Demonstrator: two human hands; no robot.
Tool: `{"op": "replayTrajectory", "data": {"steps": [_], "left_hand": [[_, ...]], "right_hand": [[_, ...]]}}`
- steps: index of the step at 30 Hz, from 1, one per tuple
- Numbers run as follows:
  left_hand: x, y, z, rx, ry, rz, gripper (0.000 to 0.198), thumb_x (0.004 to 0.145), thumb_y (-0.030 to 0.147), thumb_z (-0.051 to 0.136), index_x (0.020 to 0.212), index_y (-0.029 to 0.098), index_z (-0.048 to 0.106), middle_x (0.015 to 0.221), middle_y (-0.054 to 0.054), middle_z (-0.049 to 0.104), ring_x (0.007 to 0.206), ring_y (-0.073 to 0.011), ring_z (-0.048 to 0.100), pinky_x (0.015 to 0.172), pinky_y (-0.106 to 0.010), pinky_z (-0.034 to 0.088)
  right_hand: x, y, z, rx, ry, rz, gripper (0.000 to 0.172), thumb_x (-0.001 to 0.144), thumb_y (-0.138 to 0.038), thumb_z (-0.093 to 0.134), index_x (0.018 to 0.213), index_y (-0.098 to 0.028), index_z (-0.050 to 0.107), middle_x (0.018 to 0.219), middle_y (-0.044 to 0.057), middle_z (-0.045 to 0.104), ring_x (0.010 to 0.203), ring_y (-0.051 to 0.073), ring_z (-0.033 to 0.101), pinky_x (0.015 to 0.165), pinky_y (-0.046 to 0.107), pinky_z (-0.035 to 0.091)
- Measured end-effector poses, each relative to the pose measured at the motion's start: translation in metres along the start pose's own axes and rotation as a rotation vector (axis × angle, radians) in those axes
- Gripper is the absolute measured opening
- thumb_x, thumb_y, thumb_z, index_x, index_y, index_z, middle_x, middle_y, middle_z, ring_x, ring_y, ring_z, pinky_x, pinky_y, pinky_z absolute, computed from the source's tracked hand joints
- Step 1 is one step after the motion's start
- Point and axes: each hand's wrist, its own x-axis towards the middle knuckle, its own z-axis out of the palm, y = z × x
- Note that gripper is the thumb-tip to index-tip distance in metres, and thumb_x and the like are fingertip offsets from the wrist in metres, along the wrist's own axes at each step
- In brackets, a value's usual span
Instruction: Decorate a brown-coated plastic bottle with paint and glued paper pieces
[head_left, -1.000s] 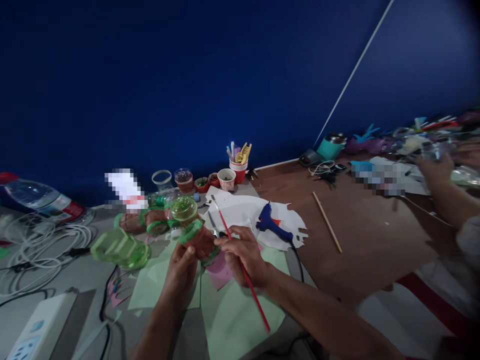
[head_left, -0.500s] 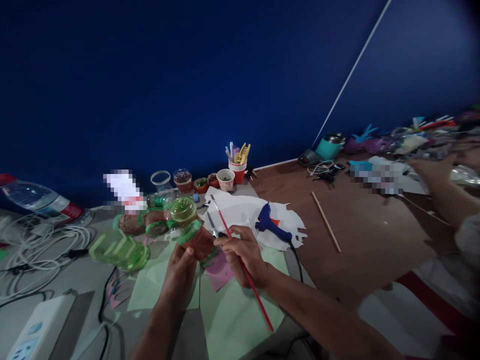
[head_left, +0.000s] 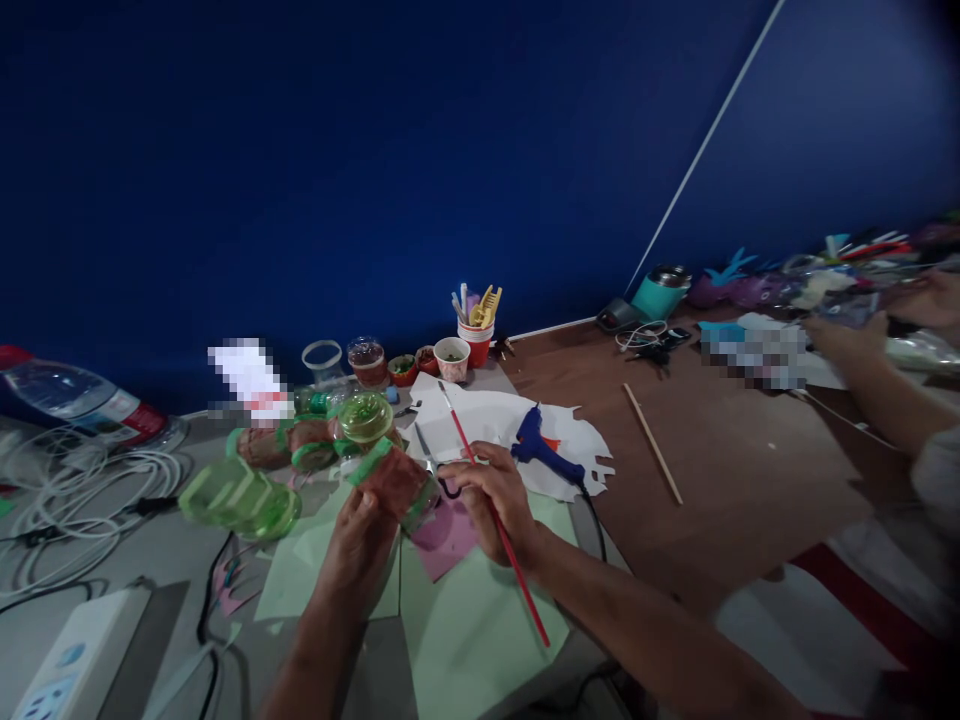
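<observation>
My left hand [head_left: 361,535] is closed around a small plastic jar [head_left: 400,483], coated reddish brown with a green band near one end and clear at the other. The jar is tilted over a pink paper piece [head_left: 444,538]. In my right hand [head_left: 501,495] a red paintbrush [head_left: 517,570] is held slantwise, its bristles pointing up and away from the jar. My right fingers are a short way right of the jar, apart from it. Behind the jar stands a green-lidded container [head_left: 365,417]. Scissors [head_left: 435,462] lie partly hidden behind my right fingers.
A blue glue gun [head_left: 544,447] rests on white paper [head_left: 480,415]. Paper cups [head_left: 451,360] line the wall. At left are a cut green bottle [head_left: 240,500], cables [head_left: 127,490] and a power strip [head_left: 82,650]. A wooden stick [head_left: 652,443] and another person's arm [head_left: 877,375] are at right.
The jar has turned in my left hand and tilted further. My right hand and the brush have moved slightly right, away from it. The other person's hand has come further into view.
</observation>
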Motion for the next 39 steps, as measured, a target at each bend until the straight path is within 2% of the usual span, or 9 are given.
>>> {"op": "replayTrajectory", "data": {"steps": [13,17,19,22,24,30,33,36,39], "left_hand": [[0.002,0.0,0.001,0.022,-0.063,0.038,0.042,0.074,0.038,0.074,0.11,0.018,0.069,0.113,-0.011,0.07,0.107,-0.0258,0.062,0.097,-0.037,0.044],[0.003,0.0,0.001,0.006,-0.034,0.023,0.046,0.072,0.038,0.075,0.113,0.018,0.068,0.118,-0.01,0.068,0.11,-0.0273,0.061,0.099,-0.039,0.044],[0.001,0.001,0.001,-0.024,-0.055,-0.001,0.051,0.074,0.038,0.073,0.12,0.018,0.064,0.127,-0.011,0.064,0.119,-0.0285,0.056,0.104,-0.039,0.041],[-0.002,0.001,-0.001,-0.104,-0.038,-0.037,0.042,0.081,0.035,0.065,0.12,0.019,0.064,0.132,-0.008,0.061,0.129,-0.0277,0.047,0.109,-0.038,0.037],[-0.003,0.001,-0.004,-0.147,-0.019,-0.068,0.033,0.084,0.034,0.062,0.114,0.022,0.068,0.129,-0.005,0.063,0.131,-0.0274,0.045,0.11,-0.039,0.036],[-0.002,0.0,-0.011,-0.154,-0.077,-0.141,0.035,0.078,0.038,0.068,0.109,0.023,0.071,0.124,-0.006,0.067,0.125,-0.0318,0.052,0.109,-0.044,0.037],[-0.003,0.0,-0.009,-0.12,-0.085,-0.151,0.041,0.076,0.039,0.07,0.113,0.02,0.069,0.123,-0.008,0.067,0.125,-0.0326,0.051,0.108,-0.044,0.037],[-0.005,0.0,-0.004,-0.075,-0.057,-0.136,0.045,0.079,0.039,0.067,0.118,0.018,0.066,0.124,-0.011,0.066,0.125,-0.0317,0.051,0.109,-0.043,0.036],[-0.006,0.0,0.002,-0.029,-0.02,-0.084,0.045,0.08,0.038,0.066,0.12,0.017,0.064,0.128,-0.011,0.063,0.127,-0.0309,0.049,0.11,-0.043,0.034]], "right_hand": [[0.001,-0.006,0.002,0.034,-0.087,-0.157,0.02,0.079,-0.015,0.05,0.097,-0.023,0.054,0.093,0.003,0.072,0.1,0.027,0.057,0.087,0.046,0.044],[0.0,-0.007,0.0,0.071,-0.087,-0.183,0.024,0.078,-0.013,0.049,0.099,-0.024,0.053,0.093,0.004,0.07,0.1,0.026,0.057,0.088,0.046,0.044],[0.001,-0.004,0.0,0.057,0.007,-0.093,0.024,0.08,-0.012,0.048,0.102,-0.023,0.051,0.094,0.006,0.066,0.094,0.024,0.058,0.087,0.044,0.045],[0.002,0.007,0.0,-0.026,0.245,0.191,0.016,0.084,-0.017,0.049,0.099,-0.022,0.051,0.089,0.005,0.056,0.083,0.02,0.055,0.077,0.037,0.047],[0.004,0.016,0.001,-0.012,0.321,0.382,0.011,0.085,-0.022,0.051,0.095,-0.021,0.052,0.084,0.003,0.052,0.077,0.017,0.053,0.07,0.032,0.047],[0.012,0.027,0.0,0.32,0.196,0.755,0.013,0.078,-0.031,0.062,0.077,-0.02,0.054,0.06,-0.004,0.054,0.054,0.012,0.051,0.053,0.025,0.042],[0.012,0.023,-0.001,0.343,0.181,0.685,0.018,0.086,-0.034,0.053,0.075,-0.02,0.055,0.055,-0.004,0.052,0.052,0.012,0.051,0.053,0.025,0.042],[0.008,0.017,-0.001,0.252,0.1,0.448,0.022,0.091,-0.032,0.046,0.078,-0.02,0.058,0.071,0.002,0.06,0.067,0.015,0.058,0.065,0.029,0.045],[0.005,0.01,0.0,0.138,0.016,0.282,0.011,0.086,-0.03,0.053,0.088,-0.021,0.057,0.082,0.005,0.059,0.08,0.02,0.057,0.075,0.035,0.046]]}}
